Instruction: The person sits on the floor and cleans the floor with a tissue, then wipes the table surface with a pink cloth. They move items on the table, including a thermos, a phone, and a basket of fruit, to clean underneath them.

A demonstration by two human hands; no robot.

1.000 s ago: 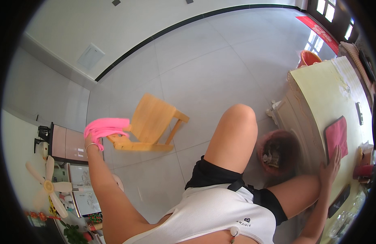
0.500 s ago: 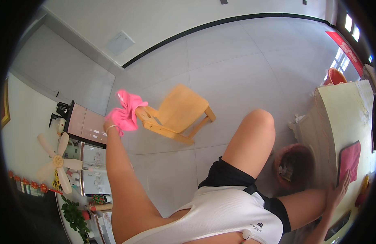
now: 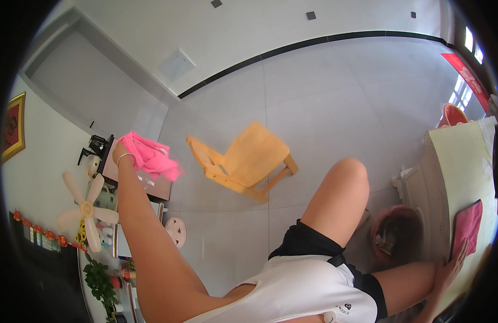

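Room: a pale tiled floor (image 3: pixel 324 107) with a dark skirting line along the wall; the head camera looks down steeply, so straight edges bow toward the rim.
Worktop: a cream worktop (image 3: pixel 464 161) runs along the right edge, with a dark pink mat (image 3: pixel 468 226) lying flat on it.
Left hand: the left hand (image 3: pixel 124 153) is raised out to the person's left, a bangle at the wrist, fingers closed around a pink cloth (image 3: pixel 149 156); the cloth hangs bunched and loose past the hand.
Right hand: the right hand (image 3: pixel 448 269) rests open and flat on the worktop's near edge, fingertips just beside the mat, gripping nothing.
Chair: a small wooden chair (image 3: pixel 243 161) stands on the floor near the cloth, blurred.
Nearby: a red basin (image 3: pixel 397 237) sits on the floor beside the worktop's base; an orange bucket (image 3: pixel 452 114) is farther back; a white fan (image 3: pixel 87 207) and a low cabinet (image 3: pixel 141 180) stand at the left.
Step in hand: judged from the pose, the cloth is being carried or shaken out at arm's length.
Doing it well: a firm grip near the cloth's middle would keep the loose ends from snagging the chair back; the flat right hand serves as a brace, so weight should stay on it while the left arm swings.
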